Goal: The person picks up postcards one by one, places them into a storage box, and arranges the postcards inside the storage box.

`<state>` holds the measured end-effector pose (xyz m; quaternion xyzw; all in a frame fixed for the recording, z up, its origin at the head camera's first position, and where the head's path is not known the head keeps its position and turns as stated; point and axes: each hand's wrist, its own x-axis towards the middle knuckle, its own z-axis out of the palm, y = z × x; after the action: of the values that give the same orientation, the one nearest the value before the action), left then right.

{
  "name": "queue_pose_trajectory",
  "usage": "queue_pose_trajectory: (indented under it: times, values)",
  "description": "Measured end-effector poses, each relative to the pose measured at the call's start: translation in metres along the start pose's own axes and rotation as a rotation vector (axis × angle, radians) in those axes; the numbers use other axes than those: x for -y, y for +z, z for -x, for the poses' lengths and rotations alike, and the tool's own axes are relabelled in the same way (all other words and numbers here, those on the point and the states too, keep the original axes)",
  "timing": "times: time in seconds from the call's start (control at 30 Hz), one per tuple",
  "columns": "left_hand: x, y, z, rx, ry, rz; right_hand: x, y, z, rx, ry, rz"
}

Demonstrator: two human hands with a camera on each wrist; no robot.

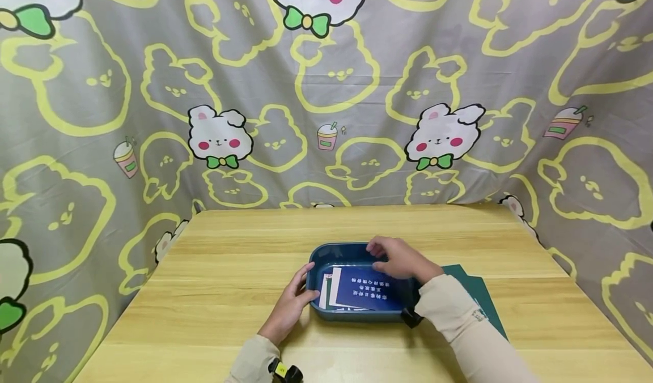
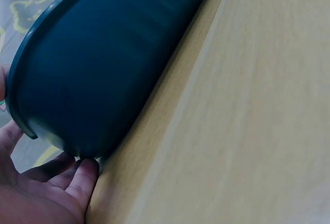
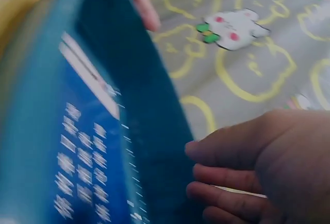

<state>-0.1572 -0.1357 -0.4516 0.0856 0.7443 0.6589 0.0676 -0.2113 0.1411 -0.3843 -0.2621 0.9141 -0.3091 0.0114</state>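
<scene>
A dark teal rectangular tray (image 1: pixel 357 316) with rounded corners rests on the table. Inside lies a blue card (image 1: pixel 364 286) printed with white characters, over other cards whose white and green edges show at the left. My left hand (image 1: pixel 291 303) holds the tray's left end, thumb at the rim and fingers against the outer wall; the left wrist view shows fingertips (image 2: pixel 90 168) low on that wall. Over the tray's far right part is my right hand (image 1: pixel 403 258), fingers loosely bent and nothing in them. In the right wrist view its fingertips (image 3: pixel 198 172) are close to the tray wall.
Dark green sheets (image 1: pixel 482 292) lie on the wooden table (image 1: pixel 229 269) right of the tray, partly under the right sleeve. A grey curtain (image 1: pixel 347 162) with cartoon bears and rabbits hangs behind the table and along both sides.
</scene>
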Motion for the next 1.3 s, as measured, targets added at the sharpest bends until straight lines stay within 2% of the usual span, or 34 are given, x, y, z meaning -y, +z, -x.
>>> queue_pose_trajectory:
  times: [0.13,0.2,0.27,0.33,0.4,0.5,0.6,0.73,1.07,1.3]
  values:
    - [0.000,0.001,-0.001,0.006,0.001,-0.005,-0.021,-0.022,0.018,-0.174,0.040,-0.043]
    - [0.000,0.001,-0.002,0.007,0.000,-0.004,-0.032,-0.032,0.029,-0.243,0.109,-0.044]
    - [-0.001,0.001,-0.002,0.006,0.000,-0.004,-0.043,-0.042,0.042,-0.268,0.207,-0.031]
    - [-0.001,0.001,-0.002,0.005,-0.003,-0.002,-0.055,-0.050,0.056,-0.248,0.310,0.000]
    - [-0.001,0.001,-0.001,0.004,-0.004,-0.002,-0.066,-0.055,0.070,-0.192,0.419,0.022]
    - [0.000,0.002,-0.001,0.007,-0.003,0.000,-0.079,-0.059,0.087,-0.072,0.552,0.052]
    - [0.000,0.003,-0.001,0.012,-0.002,0.005,-0.087,-0.061,0.099,0.042,0.641,0.051]
    - [0.001,0.004,0.000,0.014,-0.001,0.010,-0.093,-0.059,0.106,0.112,0.688,0.042]
    - [0.000,0.002,0.000,0.008,-0.003,0.003,-0.107,-0.058,0.112,0.074,0.708,-0.035]
    - [-0.001,0.002,0.000,0.002,-0.009,0.003,-0.110,-0.063,0.116,0.061,0.732,-0.008]
